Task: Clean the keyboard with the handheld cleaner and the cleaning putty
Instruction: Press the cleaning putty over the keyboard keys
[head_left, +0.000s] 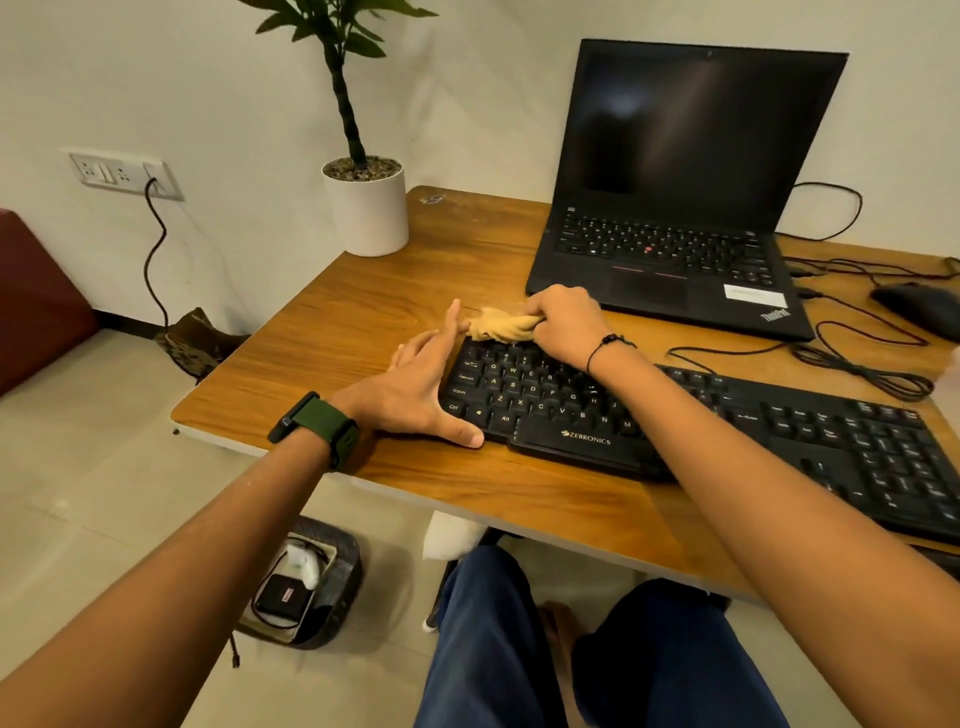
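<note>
A black Zebronics keyboard (727, 431) lies slantwise on the wooden desk (363, 312). My right hand (563, 325) is closed around a lump of tan cleaning putty (498, 326), which rests on the keyboard's top-left key rows. My left hand (421, 389) lies flat with spread fingers against the keyboard's left end, thumb along its front edge and a fingertip touching the putty. No handheld cleaner shows in this view.
An open black laptop (675, 208) stands behind the keyboard. A black mouse (919, 312) and tangled cables (857, 358) lie at the right. A white plant pot (366, 208) stands at the desk's back-left corner. A basket with small devices (306, 587) sits on the floor.
</note>
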